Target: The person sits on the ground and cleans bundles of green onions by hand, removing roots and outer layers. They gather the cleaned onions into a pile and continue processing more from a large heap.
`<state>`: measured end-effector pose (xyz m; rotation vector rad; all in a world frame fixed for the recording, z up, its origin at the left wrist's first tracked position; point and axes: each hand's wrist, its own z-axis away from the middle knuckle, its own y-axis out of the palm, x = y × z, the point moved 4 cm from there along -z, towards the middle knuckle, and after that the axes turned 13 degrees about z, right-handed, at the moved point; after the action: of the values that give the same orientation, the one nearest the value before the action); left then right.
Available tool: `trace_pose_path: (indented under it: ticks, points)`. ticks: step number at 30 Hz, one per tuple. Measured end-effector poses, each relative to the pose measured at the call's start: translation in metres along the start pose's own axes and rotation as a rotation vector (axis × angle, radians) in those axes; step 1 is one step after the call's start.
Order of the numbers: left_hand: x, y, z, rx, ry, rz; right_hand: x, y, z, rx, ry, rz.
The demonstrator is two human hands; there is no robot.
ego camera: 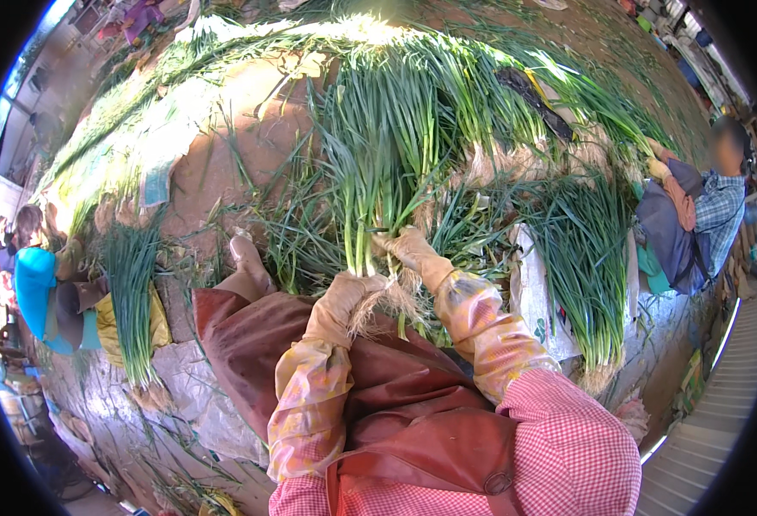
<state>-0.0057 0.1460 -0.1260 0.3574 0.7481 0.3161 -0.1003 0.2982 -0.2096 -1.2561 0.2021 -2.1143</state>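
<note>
My left hand [346, 293], in a tan glove, is closed around the lower white stalks of several green onions [359, 242] above my lap. Their pale roots [368, 313] hang beside the glove over a dark red apron [417, 380]. My right hand [414, 251], gloved too, is at the stems just right of the left one, with roots hanging under it; whether its fingers grip a stalk cannot be told. Long green leaves [385, 129] stretch away from both hands across the floor.
More green onions with roots [514, 161] lie at the upper right. Trimmed bundles rest at the right [584, 271] and left [130, 290]. Loose leaves litter the floor around a white sack [533, 284]. One person [707, 213] sits at the right, another [36, 277] at the left.
</note>
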Motion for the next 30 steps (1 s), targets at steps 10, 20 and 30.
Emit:
trace_pose_path:
  ticks: [10, 20, 30]
  points:
    - [-0.019, -0.028, -0.008, 0.112, 0.578, 0.071, 0.009, 0.036, 0.008, -0.282, -0.001, 0.576]
    - [-0.027, -0.014, 0.009, 0.102, 0.360, 0.215, -0.027, 0.118, 0.049, 0.297, -0.614, 1.107]
    - [-0.012, -0.017, -0.009, -0.047, 0.183, 0.232, 0.011, 0.030, 0.017, 0.017, -0.235, 0.489]
